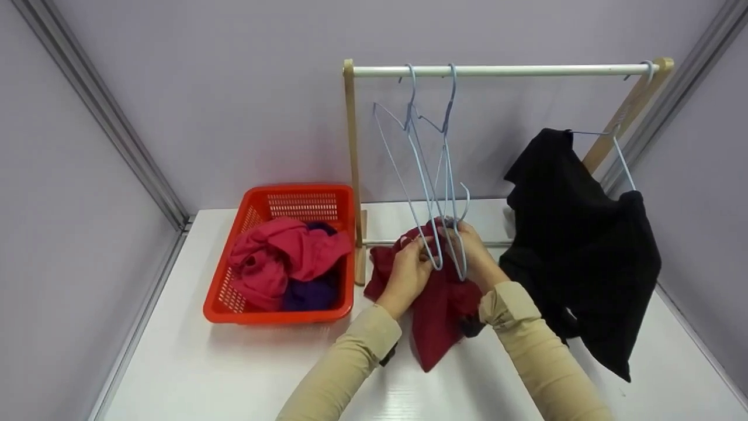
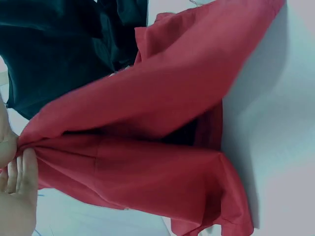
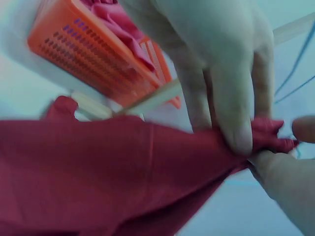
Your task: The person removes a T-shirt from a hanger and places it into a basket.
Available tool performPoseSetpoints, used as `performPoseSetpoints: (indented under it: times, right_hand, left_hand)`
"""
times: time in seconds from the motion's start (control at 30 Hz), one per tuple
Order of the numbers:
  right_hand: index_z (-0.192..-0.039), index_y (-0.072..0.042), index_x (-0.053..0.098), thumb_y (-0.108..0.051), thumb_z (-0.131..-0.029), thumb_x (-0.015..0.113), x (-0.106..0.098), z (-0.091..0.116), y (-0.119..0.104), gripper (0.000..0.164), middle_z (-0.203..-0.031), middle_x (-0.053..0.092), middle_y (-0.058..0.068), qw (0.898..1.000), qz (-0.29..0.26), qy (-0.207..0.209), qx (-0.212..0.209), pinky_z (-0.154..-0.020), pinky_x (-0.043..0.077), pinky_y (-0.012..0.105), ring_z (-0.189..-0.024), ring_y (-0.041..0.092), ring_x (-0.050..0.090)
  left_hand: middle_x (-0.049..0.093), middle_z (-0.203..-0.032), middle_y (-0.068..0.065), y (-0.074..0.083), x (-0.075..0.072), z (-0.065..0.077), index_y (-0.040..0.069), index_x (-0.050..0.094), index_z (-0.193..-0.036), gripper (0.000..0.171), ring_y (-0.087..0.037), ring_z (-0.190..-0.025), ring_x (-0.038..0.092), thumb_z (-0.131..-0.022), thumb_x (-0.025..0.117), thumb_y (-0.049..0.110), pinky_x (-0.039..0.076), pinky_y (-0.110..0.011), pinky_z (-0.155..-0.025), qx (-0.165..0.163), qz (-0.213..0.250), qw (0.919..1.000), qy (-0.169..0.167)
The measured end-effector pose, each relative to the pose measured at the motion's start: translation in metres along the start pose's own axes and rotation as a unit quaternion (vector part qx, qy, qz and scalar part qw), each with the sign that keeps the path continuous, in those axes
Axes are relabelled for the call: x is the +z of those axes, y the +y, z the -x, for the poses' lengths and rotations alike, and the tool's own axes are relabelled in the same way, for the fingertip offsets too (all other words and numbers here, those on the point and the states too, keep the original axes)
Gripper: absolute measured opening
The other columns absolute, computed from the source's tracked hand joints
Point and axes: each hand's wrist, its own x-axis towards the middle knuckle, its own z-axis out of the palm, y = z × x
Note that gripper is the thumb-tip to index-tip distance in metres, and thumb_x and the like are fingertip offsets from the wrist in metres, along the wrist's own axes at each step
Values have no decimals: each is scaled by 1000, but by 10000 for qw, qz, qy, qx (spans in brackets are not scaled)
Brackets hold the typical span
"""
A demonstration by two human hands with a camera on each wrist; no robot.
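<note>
A dark red garment (image 1: pixel 435 316) hangs bunched from both hands, below the rack's bar and low over the white table. My left hand (image 1: pixel 409 272) pinches its upper edge, and the left wrist view shows fingers (image 2: pixel 27 172) gathering the red cloth there. Close by, my right hand (image 1: pixel 470 248) grips the cloth between thumb and fingers, seen clearly in the right wrist view (image 3: pixel 241 108). A light blue wire hanger's hook (image 1: pixel 466 199) sticks up beside the right hand; the rest of that hanger is hidden. Two bare hangers (image 1: pixel 412 126) dangle in front of the hands.
A white bar (image 1: pixel 526 70) on wooden posts crosses the back. At its right end a black garment (image 1: pixel 584 251) hangs on a hanger. An orange-red basket (image 1: pixel 280 317) with pink and purple clothes stands left on the white table (image 1: pixel 175 362).
</note>
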Motion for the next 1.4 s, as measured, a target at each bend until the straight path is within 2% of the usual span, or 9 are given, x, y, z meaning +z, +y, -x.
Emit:
performPoseSetpoints:
  times: [0.07,0.27,0.37,0.63,0.83,0.97,1.1,1.27,1.4]
  right_hand:
    - [-123,7,50,-9,-97,46,-5,-4,2,31,-94,60,-10,9989,453,-113,50,-89,41,18,-93,2,54]
    - [-128,1,55,-24,-98,48,-10,-9,-3,40,-120,64,5,9915,1302,29,-32,-92,39,19,-111,11,52]
    - [-127,5,55,-26,-99,47,-12,-10,-7,43,-124,62,15,9851,1672,262,-319,-83,41,15,-105,12,55]
    - [-117,2,57,-22,-102,36,-21,-22,-26,36,-70,72,4,9464,2778,1224,-1100,-54,40,15,-54,-4,53]
    - [-137,7,29,-6,-96,36,-28,-26,-43,43,-58,53,-13,9763,1774,904,-846,-60,45,13,-53,-3,54]
    - [-129,8,26,-2,-98,35,-37,-25,-53,35,-64,55,-11,9909,943,600,-749,-66,49,13,-59,-1,58]
    - [-111,-2,35,-5,-101,32,-48,-24,-62,11,-67,58,-10,9918,687,633,-870,-70,51,13,-63,1,61]
    - [-105,-7,40,-7,-101,31,-55,-25,-71,9,-68,59,-12,9847,1032,868,-1099,-68,50,13,-61,0,58]
    - [-104,-9,43,-6,-101,30,-57,-24,-78,13,-66,56,-13,9797,1239,968,-1244,-64,46,14,-57,1,51]
  left_hand:
    - [67,-91,-16,0,-4,2,-6,65,-109,31,-21,-77,65,-78,67,-3,52,-19,-70,513,-910,9945,95]
    - [68,-92,-15,0,-8,5,-2,71,-102,27,-18,-78,64,-75,70,-1,50,-17,-70,379,-1217,9917,-142]
    - [68,-90,-12,-3,-10,8,0,73,-97,23,-17,-79,64,-74,69,2,50,-18,-71,408,-1283,9908,-129]
    - [66,-110,-12,-9,-14,12,5,68,-98,22,-24,-108,61,-82,57,15,48,-36,-95,-257,-976,9948,138]
    - [65,-114,-16,-13,-16,15,8,63,-106,25,-20,-90,57,-90,47,17,47,-32,-84,-841,-631,9944,126]
    - [65,-102,-13,-21,-18,18,11,62,-103,22,-20,-85,54,-91,45,17,45,-31,-80,-1145,-524,9920,131]
    - [66,-108,-11,-28,-19,19,13,63,-105,23,-21,-89,56,-91,45,16,47,-35,-84,-1259,-602,9900,190]
    - [68,-114,-9,-37,-16,21,13,65,-107,24,-24,-101,64,-92,47,13,49,-39,-90,-1215,-1064,9867,164]
    - [69,-109,-14,-52,-15,27,9,66,-112,24,-30,-105,64,-93,50,10,50,-41,-88,-812,-1624,9833,-136]
